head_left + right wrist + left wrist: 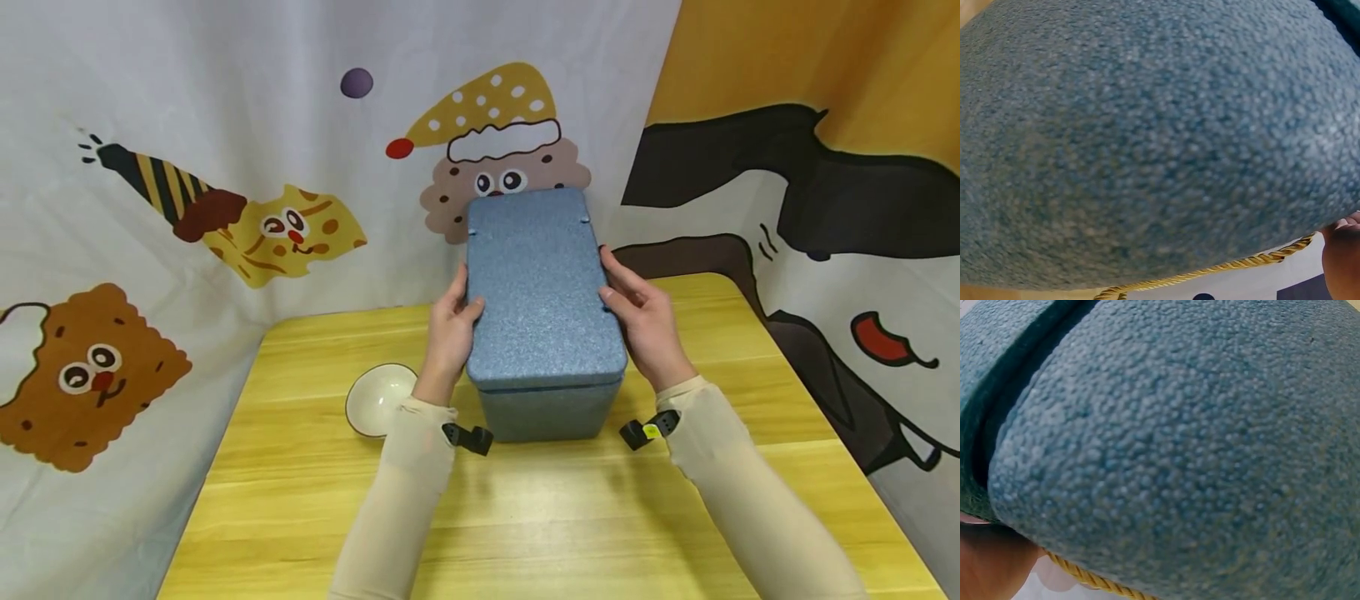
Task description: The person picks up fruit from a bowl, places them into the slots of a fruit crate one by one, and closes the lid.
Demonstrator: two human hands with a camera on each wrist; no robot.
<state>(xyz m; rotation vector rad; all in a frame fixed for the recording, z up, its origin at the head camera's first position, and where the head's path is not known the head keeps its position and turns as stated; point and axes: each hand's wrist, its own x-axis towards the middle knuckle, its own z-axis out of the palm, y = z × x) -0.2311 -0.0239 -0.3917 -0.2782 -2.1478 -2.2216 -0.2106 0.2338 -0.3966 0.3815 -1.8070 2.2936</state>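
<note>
A blue-grey foam box (551, 412) with a pebbled surface stands on the table, its lid (540, 292) on top. My left hand (450, 337) holds the lid's left edge, thumb near the top and fingers along the side. Opposite it, my right hand (648, 325) grips the right edge in much the same way. In the left wrist view a dark gap runs between the lid (997, 369) and the box body (1179, 456). The box wall (1160, 137) fills most of the right wrist view. What is inside the box is hidden.
A white bowl (375, 398) with a dark rim sits left of the box, partly behind my left forearm. A yellow twisted cord (1229, 267) runs along the box's side. Behind the wooden table (525, 517) hangs a cartoon-print curtain (285, 100).
</note>
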